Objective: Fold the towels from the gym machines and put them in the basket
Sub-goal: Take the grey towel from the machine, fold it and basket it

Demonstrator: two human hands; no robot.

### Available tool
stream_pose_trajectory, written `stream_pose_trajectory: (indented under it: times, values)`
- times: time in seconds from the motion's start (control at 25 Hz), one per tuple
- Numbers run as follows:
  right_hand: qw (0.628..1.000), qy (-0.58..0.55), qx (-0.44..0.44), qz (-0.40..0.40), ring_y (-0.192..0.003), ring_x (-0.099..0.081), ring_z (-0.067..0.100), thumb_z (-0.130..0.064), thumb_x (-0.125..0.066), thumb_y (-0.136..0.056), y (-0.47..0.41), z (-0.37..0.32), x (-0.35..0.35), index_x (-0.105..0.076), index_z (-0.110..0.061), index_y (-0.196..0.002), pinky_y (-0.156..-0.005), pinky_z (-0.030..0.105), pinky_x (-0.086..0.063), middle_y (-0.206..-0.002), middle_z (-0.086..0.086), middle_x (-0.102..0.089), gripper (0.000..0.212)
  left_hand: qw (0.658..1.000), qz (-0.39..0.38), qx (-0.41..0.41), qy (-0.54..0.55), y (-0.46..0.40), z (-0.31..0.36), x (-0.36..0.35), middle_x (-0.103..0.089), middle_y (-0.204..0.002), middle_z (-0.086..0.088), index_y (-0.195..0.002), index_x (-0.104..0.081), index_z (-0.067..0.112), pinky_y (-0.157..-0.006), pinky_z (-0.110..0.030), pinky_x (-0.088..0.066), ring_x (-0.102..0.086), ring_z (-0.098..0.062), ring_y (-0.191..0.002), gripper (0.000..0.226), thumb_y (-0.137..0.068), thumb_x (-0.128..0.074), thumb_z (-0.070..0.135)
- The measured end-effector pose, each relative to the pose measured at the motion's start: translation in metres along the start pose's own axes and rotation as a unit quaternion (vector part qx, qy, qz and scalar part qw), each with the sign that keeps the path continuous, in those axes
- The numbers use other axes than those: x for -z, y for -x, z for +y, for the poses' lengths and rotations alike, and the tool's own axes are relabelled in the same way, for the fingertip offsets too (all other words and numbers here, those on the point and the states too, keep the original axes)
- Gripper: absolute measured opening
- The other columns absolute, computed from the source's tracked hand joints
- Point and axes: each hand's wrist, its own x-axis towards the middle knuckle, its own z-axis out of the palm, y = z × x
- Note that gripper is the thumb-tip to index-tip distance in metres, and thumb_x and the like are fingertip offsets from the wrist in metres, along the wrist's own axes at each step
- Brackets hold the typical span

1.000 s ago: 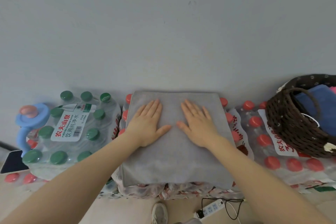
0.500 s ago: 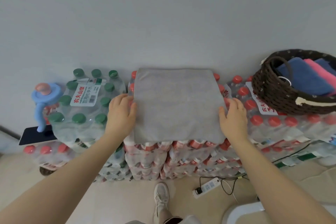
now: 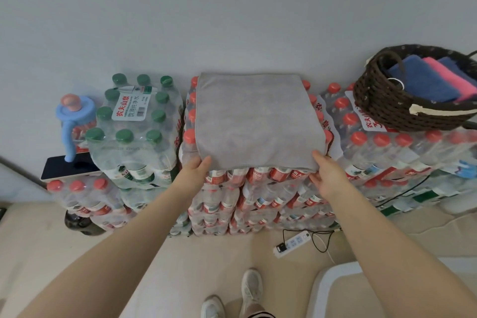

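A person's left hand (image 3: 195,166) grasps the near left corner of a soft, square-folded grey microfibre towel (image 3: 254,121), thumb on top and fingers tucked beneath; the right hand (image 3: 325,171) pinches the near right corner the same way. The towel lies flat on a stack of shrink-wrapped red-capped water bottle packs (image 3: 258,196), its near edge drooping slightly over the front of the stack. To the right of the towel, on a neighbouring pack of red-capped bottles, sits a dark brown woven rope basket (image 3: 392,106) with a rounded wall and loop handle, holding folded plush towels in blue (image 3: 423,80) and pink (image 3: 449,77). To the towel's left stands a clear plastic-wrapped pack of green-capped bottles (image 3: 134,121) with a white label, and beyond it a pale blue plastic pump dispenser (image 3: 73,121) above a glossy dark tablet (image 3: 68,166). Below the towel, on the beige floor, lies a white power strip (image 3: 291,242) with a black cord, near the person's white shoes (image 3: 251,289).
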Motion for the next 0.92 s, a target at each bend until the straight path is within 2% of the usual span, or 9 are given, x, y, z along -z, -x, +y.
stream_pose_trajectory:
  times: [0.12, 0.24, 0.4, 0.48, 0.56, 0.64, 0.72, 0.8, 0.92]
  values:
    - [0.999, -0.032, 0.012, -0.002, -0.104, -0.053, 0.019, -0.02, -0.053, -0.093, 0.002, 0.0, 0.014, -0.051, -0.014, -0.109, -0.088, 0.031, -0.045, -0.117, 0.005, -0.055, 0.017, 1.0, -0.013, 0.026, 0.011, -0.007, 0.001, -0.003, -0.048, -0.135, -0.003, -0.138, -0.036, 0.012, -0.107, -0.042, -0.035, -0.045, -0.025, -0.123, 0.051, -0.096, -0.038, 0.04]
    - [0.999, -0.038, 0.03, -0.009, -0.101, -0.056, 0.022, -0.02, -0.047, -0.096, 0.008, -0.001, 0.031, -0.05, -0.012, -0.11, -0.086, 0.033, -0.049, -0.114, 0.007, -0.056, 0.017, 0.995, -0.021, 0.048, 0.08, -0.009, 0.004, -0.008, -0.052, -0.13, -0.006, -0.132, -0.042, 0.007, -0.1, -0.04, -0.043, -0.051, -0.025, -0.115, 0.046, -0.095, -0.043, 0.036]
    - [0.994, 0.06, 0.083, 0.022, -0.06, -0.051, 0.012, -0.022, -0.045, -0.097, 0.016, -0.004, 0.043, -0.05, -0.012, -0.111, -0.055, 0.022, -0.045, -0.08, 0.003, -0.054, 0.018, 0.978, -0.064, 0.068, 0.187, 0.001, -0.001, -0.01, -0.057, -0.118, -0.008, -0.12, -0.049, 0.006, -0.089, -0.042, -0.05, -0.057, -0.026, -0.104, 0.034, -0.095, -0.047, 0.028]
    - [0.989, 0.078, 0.123, 0.014, -0.044, -0.044, 0.007, -0.02, -0.047, -0.096, 0.019, -0.005, 0.048, -0.048, -0.014, -0.112, -0.04, 0.017, -0.038, -0.071, 0.002, -0.051, 0.017, 0.978, -0.033, 0.045, 0.201, 0.012, -0.001, -0.008, -0.058, -0.103, -0.01, -0.1, -0.051, 0.007, -0.07, -0.034, -0.057, -0.06, -0.023, -0.086, 0.018, -0.094, -0.048, 0.024]
    - [0.988, 0.04, 0.146, -0.015, -0.043, -0.042, 0.008, -0.014, -0.048, -0.095, 0.026, -0.007, 0.053, -0.05, -0.017, -0.1, -0.034, 0.014, -0.035, -0.073, 0.002, -0.051, 0.006, 0.977, 0.006, 0.012, 0.212, 0.024, 0.001, -0.004, -0.057, -0.093, -0.008, -0.098, -0.045, 0.01, -0.051, -0.025, -0.055, -0.058, -0.018, -0.075, 0.011, -0.094, -0.05, 0.019]
    - [0.984, -0.021, 0.17, -0.055, -0.046, -0.043, 0.008, -0.008, -0.045, -0.094, 0.035, -0.011, 0.055, -0.054, -0.017, -0.084, -0.035, 0.015, -0.037, -0.075, 0.002, -0.052, 0.016, 0.969, -0.009, -0.029, 0.245, 0.036, 0.01, 0.002, -0.059, -0.097, -0.002, -0.105, -0.047, 0.018, -0.052, -0.024, -0.056, -0.059, -0.015, -0.075, 0.01, -0.096, -0.045, 0.014]
    - [0.976, -0.095, 0.176, -0.087, -0.046, -0.049, 0.008, -0.003, -0.041, -0.093, 0.042, -0.016, 0.056, -0.057, -0.014, -0.076, -0.039, 0.015, -0.041, -0.068, 0.001, -0.059, 0.026, 0.954, -0.066, -0.059, 0.286, 0.045, 0.023, 0.011, -0.061, -0.102, -0.002, -0.098, -0.061, 0.02, -0.061, -0.023, -0.057, -0.059, -0.014, -0.079, 0.035, -0.096, -0.031, 0.001]
    - [0.967, -0.158, 0.159, -0.122, -0.054, -0.061, 0.011, -0.001, -0.034, -0.092, 0.044, -0.024, 0.056, -0.058, -0.012, -0.08, -0.049, 0.017, -0.051, -0.063, -0.001, -0.067, 0.028, 0.943, -0.115, -0.074, 0.303, 0.05, 0.036, 0.018, -0.059, -0.105, -0.006, -0.084, -0.071, 0.016, -0.068, -0.023, -0.056, -0.058, -0.016, -0.086, 0.059, -0.082, -0.021, -0.015]
    - [0.964, -0.121, 0.185, -0.149, -0.076, -0.07, 0.009, 0.001, -0.035, -0.092, 0.04, -0.043, 0.048, -0.059, -0.013, -0.096, -0.067, 0.02, -0.056, -0.079, -0.003, -0.074, 0.028, 0.955, -0.151, -0.106, 0.233, 0.049, 0.054, 0.025, -0.059, -0.106, -0.004, -0.106, -0.062, 0.01, -0.074, -0.015, -0.055, -0.058, -0.014, -0.093, 0.062, -0.076, -0.021, -0.027]
